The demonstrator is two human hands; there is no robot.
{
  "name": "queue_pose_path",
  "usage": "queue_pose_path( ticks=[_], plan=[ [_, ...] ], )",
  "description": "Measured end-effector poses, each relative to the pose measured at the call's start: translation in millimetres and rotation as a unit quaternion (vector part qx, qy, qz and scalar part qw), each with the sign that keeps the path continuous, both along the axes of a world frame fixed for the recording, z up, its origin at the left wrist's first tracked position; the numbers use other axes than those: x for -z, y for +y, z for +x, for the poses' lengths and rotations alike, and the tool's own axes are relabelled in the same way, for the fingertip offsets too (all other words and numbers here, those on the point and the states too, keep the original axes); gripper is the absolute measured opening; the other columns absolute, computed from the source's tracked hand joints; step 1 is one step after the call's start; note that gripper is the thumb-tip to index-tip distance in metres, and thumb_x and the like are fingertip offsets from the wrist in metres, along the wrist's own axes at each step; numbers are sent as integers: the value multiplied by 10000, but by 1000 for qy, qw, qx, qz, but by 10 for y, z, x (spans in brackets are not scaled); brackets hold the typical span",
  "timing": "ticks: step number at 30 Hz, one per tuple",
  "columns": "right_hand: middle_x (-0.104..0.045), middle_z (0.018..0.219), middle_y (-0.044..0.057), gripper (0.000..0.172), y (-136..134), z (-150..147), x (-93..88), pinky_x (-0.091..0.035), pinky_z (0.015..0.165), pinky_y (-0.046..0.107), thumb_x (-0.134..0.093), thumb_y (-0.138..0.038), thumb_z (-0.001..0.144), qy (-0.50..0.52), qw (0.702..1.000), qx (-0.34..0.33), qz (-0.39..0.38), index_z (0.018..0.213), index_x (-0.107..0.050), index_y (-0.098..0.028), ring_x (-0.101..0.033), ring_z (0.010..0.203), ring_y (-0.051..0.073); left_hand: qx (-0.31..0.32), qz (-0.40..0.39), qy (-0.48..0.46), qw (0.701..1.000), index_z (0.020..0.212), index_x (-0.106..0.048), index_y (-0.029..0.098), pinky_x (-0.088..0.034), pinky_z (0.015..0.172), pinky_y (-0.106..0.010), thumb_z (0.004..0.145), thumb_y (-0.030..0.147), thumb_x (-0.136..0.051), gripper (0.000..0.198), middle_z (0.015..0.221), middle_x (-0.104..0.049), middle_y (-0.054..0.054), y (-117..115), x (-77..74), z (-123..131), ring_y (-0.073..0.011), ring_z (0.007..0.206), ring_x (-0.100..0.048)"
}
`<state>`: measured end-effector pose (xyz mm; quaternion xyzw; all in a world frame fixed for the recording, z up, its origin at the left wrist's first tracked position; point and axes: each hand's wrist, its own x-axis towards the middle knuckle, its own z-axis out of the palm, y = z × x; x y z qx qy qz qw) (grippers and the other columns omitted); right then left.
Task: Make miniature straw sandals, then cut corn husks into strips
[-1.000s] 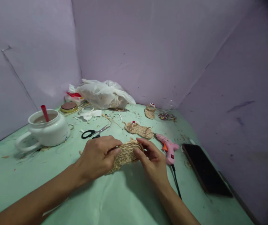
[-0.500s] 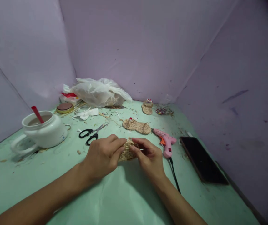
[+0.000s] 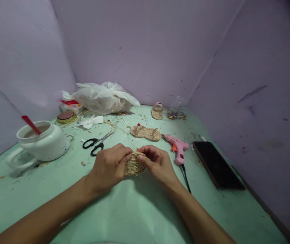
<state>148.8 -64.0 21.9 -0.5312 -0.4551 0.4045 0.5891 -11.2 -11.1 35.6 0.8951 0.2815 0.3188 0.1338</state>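
Observation:
Between my hands is a small straw-coloured piece of coiled cord (image 3: 134, 166), its rounded lower edge toward me and both sides partly hidden by fingers. My left hand (image 3: 110, 164) pinches its upper left side between thumb and fingers. On its upper right, my right hand (image 3: 156, 162) presses thumb against fingertips at the top edge. Just beyond lies a flat cord shoe sole (image 3: 146, 133) with a red bead on it. A pink glue gun (image 3: 177, 145) rests to the right, its nozzle near the sole. Black-handled scissors (image 3: 97, 143) lie half open beyond my left hand.
At left stands a white mug (image 3: 49, 144) with a red straw. Behind are a white plastic bag (image 3: 101, 98), a round brown-topped container (image 3: 66, 116) and paper scraps (image 3: 90, 122). A small cord slipper (image 3: 157, 112) and beads (image 3: 174, 115) sit far back; a phone (image 3: 218, 166) lies right.
The cord piece has turned slightly, showing more of its coiled face. My right thumb and fingers have shifted left along its top edge. The whole view has moved a little.

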Motion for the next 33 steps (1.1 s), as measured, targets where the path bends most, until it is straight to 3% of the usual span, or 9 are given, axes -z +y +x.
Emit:
queue_pose_path(
  ticks=[4,10,19,23,28,33],
  plan=[
    [-658,683,21,295,-1,53,-59,-453,630,273,-708,-345,626,124,990,-23,-62,846,-681,-150,-584,634,132,3,-22,-5,1000,864,-654,163,-432,623,-247,836,227,-459,207,751,-645,-30,26,-31,-3,-134,685,-588],
    [-620,567,8,271,23,63,-13,-409,533,246,-755,-363,552,166,974,-69,-138,642,-667,-123,-529,513,101,-17,-51,29,998,845,-673,174,-418,613,-263,818,244,-482,205,732,-641,-19,11,-47,-3,-142,672,-582],
    [-586,498,2,188,24,50,-20,-386,487,232,-733,-246,513,213,955,-45,-202,561,-611,-112,-503,441,83,-12,-49,15,999,765,-649,170,-400,604,-255,812,223,-479,184,714,-633,-12,-43,-30,22,-128,643,-563],
    [-586,510,0,186,12,57,-47,-392,489,230,-725,-263,542,193,962,-45,-190,571,-617,-114,-502,451,80,-15,-39,5,999,756,-645,168,-399,601,-250,811,226,-486,178,711,-635,-16,-45,-22,26,-127,641,-563],
    [-623,640,-10,312,-2,87,-91,-408,505,215,-735,-315,582,135,981,-45,-129,836,-653,-152,-545,545,94,-31,-47,0,998,772,-655,170,-408,612,-244,808,227,-489,179,717,-641,-15,-15,-44,12,-125,646,-568],
    [-632,684,2,255,9,43,-75,-447,585,243,-724,-338,592,81,994,-39,-62,743,-639,-151,-559,594,101,-61,-20,-3,998,772,-663,166,-415,626,-247,789,231,-504,173,730,-656,-22,-46,-107,-26,-134,668,-579]
  ],
)
